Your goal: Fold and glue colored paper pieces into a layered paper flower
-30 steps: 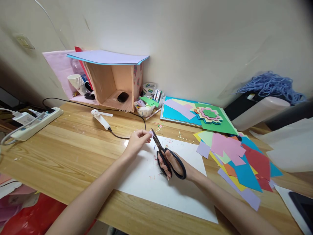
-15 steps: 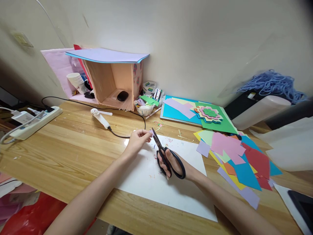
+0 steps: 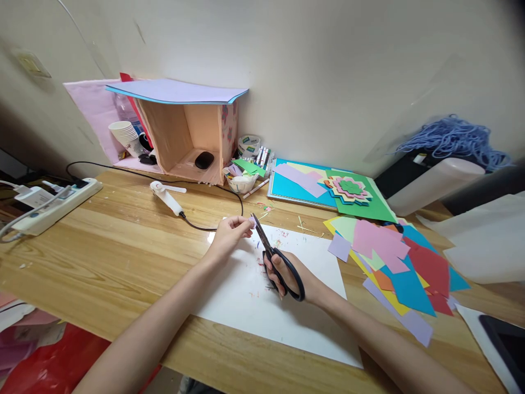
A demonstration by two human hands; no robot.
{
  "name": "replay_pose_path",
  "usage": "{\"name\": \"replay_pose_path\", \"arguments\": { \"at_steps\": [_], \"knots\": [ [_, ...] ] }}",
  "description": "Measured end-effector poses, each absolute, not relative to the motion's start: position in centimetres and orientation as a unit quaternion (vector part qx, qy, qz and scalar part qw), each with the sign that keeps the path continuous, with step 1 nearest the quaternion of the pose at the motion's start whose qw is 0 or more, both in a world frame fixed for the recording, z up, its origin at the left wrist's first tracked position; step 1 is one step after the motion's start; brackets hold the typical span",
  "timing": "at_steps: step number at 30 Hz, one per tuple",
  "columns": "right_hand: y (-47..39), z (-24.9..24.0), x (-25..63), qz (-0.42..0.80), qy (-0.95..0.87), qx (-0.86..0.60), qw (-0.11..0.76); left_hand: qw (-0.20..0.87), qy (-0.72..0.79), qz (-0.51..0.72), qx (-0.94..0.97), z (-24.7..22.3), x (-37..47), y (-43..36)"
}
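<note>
Between its fingertips my left hand [image 3: 230, 235] pinches a small piece of purple paper [image 3: 252, 221]. My right hand [image 3: 286, 272] is wrapped round the handles of black scissors [image 3: 266, 243], whose blades point up and left at that piece. Both hands are over a white sheet [image 3: 283, 323] with small coloured marks. Cut coloured papers [image 3: 381, 243] lie in a loose pile to the right. A layered paper flower [image 3: 348, 189] rests on a green sheet behind them.
At the back stand an open box [image 3: 192, 131] and a bowl of scraps [image 3: 241, 183]. A white corded tool [image 3: 166, 198] lies left of the sheet, its black cable beside my left hand. A power strip [image 3: 61, 207] is at the far left.
The scissor handles have drawn closer together in my right hand, and the blades have closed somewhat near the purple piece. The whole view has shifted slightly.
</note>
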State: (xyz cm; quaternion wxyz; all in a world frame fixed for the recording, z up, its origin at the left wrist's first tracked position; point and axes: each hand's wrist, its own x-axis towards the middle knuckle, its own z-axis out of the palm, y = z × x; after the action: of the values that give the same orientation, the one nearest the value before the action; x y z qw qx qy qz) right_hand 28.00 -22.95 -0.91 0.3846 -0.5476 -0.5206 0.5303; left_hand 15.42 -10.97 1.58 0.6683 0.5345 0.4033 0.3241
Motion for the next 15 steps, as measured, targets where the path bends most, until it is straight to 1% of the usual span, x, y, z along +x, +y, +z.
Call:
{"name": "replay_pose_path", "arguments": {
  "at_steps": [9,15],
  "knots": [
    [-23.05,-1.45,27.65,0.51,-0.514,-0.563,0.399,0.705,0.392,0.315,0.501,1.73,15.45,-11.07],
    [-22.8,-1.71,27.23,0.523,-0.454,-0.559,0.456,0.74,0.359,0.32,0.47,1.59,15.51,-11.26]
  ]
}}
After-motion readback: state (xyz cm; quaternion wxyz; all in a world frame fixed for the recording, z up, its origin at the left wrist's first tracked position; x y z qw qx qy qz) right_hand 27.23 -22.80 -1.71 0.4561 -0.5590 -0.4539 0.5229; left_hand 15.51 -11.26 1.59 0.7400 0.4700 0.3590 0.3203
